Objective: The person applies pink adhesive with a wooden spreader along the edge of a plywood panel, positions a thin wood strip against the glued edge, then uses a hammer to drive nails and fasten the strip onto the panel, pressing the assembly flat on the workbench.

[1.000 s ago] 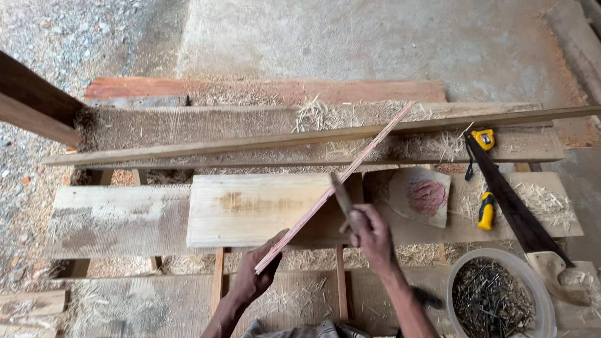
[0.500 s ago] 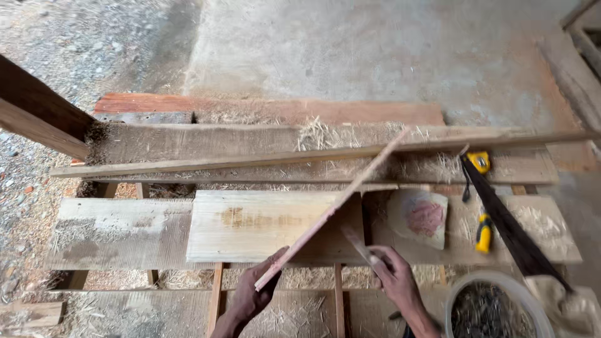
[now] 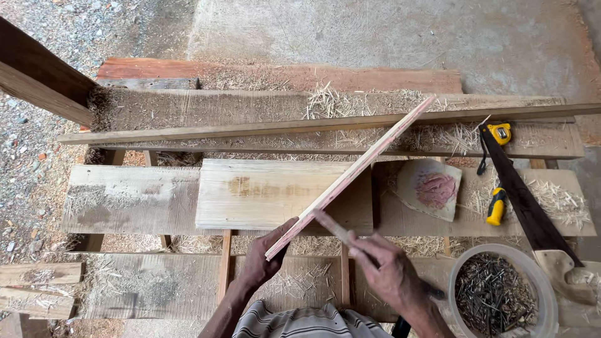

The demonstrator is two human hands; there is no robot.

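We hold the long thin pale wooden strip [image 3: 350, 175] slanting over the light plank [image 3: 269, 194], our left hand [image 3: 266, 256] closed on its near end, our right hand [image 3: 388, 269] gripping a wooden-handled tool [image 3: 335, 228] beside the bucket of dark nails [image 3: 498, 294].

The strip [image 3: 350, 175] shows a pale face with a pinkish-red edge. The board [image 3: 275, 194] under it is light yellow-tan with a brownish stain. The far plank [image 3: 282, 75] is reddish. The tape measure [image 3: 499, 133] is yellow and black; the saw [image 3: 523, 197] has a dark blade. The nails [image 3: 494, 300] are dark grey in a whitish tub [image 3: 544, 288]. The shirt [image 3: 307, 322] is striped white and dark.
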